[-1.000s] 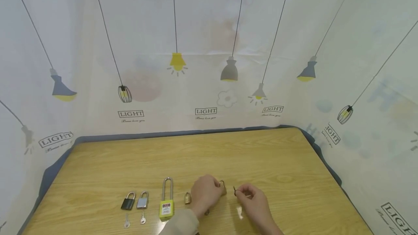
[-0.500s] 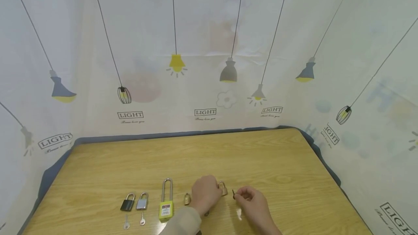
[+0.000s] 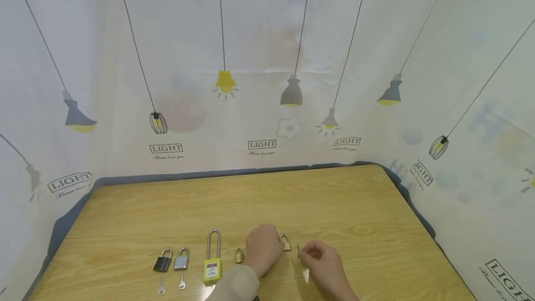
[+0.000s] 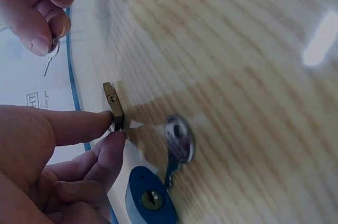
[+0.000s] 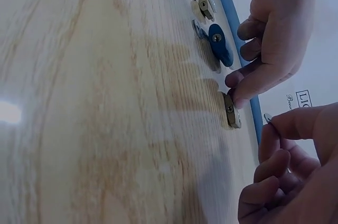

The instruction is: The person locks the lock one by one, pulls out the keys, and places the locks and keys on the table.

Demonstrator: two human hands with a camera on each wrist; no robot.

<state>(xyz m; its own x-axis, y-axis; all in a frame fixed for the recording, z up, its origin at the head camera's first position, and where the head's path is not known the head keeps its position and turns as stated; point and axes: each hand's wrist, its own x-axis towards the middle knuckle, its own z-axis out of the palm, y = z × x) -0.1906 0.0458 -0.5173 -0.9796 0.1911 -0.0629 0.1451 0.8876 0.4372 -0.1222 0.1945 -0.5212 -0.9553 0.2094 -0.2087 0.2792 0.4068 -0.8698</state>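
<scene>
My left hand (image 3: 264,247) reaches across the table and pinches the edge of a brass padlock (image 3: 287,244) between thumb and finger. The padlock's keyhole end faces me in the left wrist view, and its shackle is partly behind the fingers. Just right of it, my right hand (image 3: 325,264) holds a small key (image 3: 298,251) between thumb and index finger, apart from the padlock. The same key (image 4: 51,59) hangs from the fingertips in the left wrist view. A blue padlock (image 4: 152,197) with a key (image 4: 179,142) beside it lies near my left hand, mostly hidden in the head view.
Left of my hands are a small brass padlock (image 3: 239,256), a yellow long-shackle padlock (image 3: 212,268), a silver padlock (image 3: 181,260) and a black padlock (image 3: 162,261). Two keys lie below the last two, one a silver key (image 3: 181,282). The wooden table (image 3: 234,203) meets a lamp-patterned curtain (image 3: 251,115).
The brass padlock has turned slightly to face me more. The key in my right hand has tilted and looks lighter, and that hand has dropped a little. My left hand stays nearly in place.
</scene>
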